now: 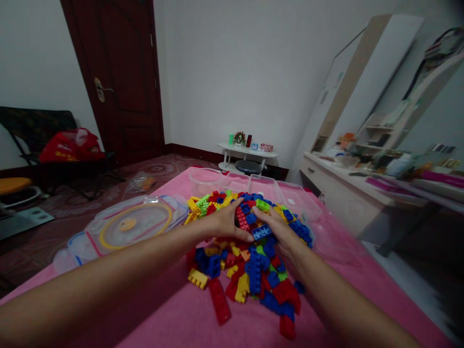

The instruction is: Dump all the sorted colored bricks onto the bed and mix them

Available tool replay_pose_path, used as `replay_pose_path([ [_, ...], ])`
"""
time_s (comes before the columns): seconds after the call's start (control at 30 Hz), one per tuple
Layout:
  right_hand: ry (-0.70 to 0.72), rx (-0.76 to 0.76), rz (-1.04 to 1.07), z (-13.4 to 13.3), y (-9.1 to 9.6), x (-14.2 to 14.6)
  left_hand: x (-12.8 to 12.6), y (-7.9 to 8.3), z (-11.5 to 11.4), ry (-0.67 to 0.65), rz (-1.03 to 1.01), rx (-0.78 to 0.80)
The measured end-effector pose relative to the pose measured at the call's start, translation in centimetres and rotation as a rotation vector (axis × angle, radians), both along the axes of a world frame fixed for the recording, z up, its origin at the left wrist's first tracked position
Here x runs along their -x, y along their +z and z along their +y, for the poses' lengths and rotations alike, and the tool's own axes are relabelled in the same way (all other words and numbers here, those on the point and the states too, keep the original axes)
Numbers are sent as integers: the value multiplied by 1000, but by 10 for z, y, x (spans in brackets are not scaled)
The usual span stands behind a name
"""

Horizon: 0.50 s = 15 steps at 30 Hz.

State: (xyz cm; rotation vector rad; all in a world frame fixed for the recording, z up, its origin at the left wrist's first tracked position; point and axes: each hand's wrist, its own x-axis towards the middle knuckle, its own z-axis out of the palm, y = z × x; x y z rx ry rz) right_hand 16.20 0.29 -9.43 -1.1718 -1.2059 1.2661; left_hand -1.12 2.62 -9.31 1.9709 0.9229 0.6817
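Observation:
My left hand (230, 223) reaches into a big heap of plastic building bricks, its thumb and fingers spread wide apart. The thumb tip lies against a blue building brick (261, 232) with studs. A red studded brick (242, 220) shows in the gap between that thumb and the fingers. From the other side, my right hand (278, 226) rests on the heap, stretched out and partly curved around the bricks. Close to its fingertips is a light green brick (262, 205). Some of the right fingers are hidden among the bricks. Loose bricks, such as a long red one (219, 301), lie nearer to me.
Several clear plastic containers (263, 185) stand behind the heap on the pink cloth (163, 309). Round and rectangular lids (136, 224) with coloured rims are stacked at the left. A white dressing table (340, 193) is on the right, a small white shelf (247, 151) by the wall.

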Motion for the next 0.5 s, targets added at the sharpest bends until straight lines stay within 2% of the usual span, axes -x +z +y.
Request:
replay_pose_path([
  [0.17, 79, -78, -295, 8, 51, -6, 13, 57, 19, -112, 131, 115],
  [0.27, 73, -98, -487, 19, 66, -24, 28, 80, 40, -37, 315, 122],
  [0.33, 16, -123, -710, 34, 62, -43, 41, 80, 59, 50, 453, 63],
  [0.4, -72, -180, -1012, 53, 47, -63, 53, 70, 81, 164, 613, -47],
  [0.5, -146, -33, -1335, 77, 19, -89, 67, 44, 109, 378, 927, -226],
])
